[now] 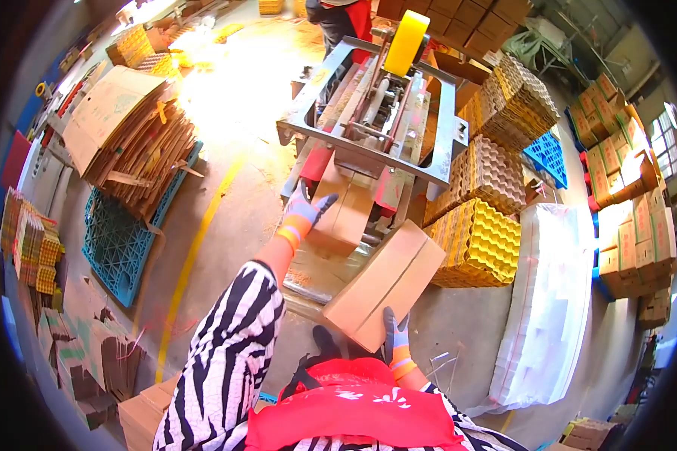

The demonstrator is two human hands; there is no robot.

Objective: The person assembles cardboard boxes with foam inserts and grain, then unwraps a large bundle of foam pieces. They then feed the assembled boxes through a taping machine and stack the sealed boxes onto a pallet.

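A closed cardboard box (346, 207) sits partly inside the front of a carton taping machine (380, 105). My left hand (302, 213), in a grey glove with an orange-and-yellow cuff, lies against that box's left side with thumb and fingers spread. Nearer my body, a second cardboard box (384, 286) is turned at an angle, its top flaps folded together along a centre seam. My right hand (396, 334), gloved the same way, grips its near right end; some fingers are hidden. Whether something under this box supports it cannot be told.
Stacked egg trays (478, 244) stand right of the machine, beside a long plastic-wrapped bundle (545, 301). Flattened cardboard (139, 139) is piled on a blue pallet (120, 248) at left. Another person (346, 26) stands behind the machine. Stacked cartons (632, 233) line the right side.
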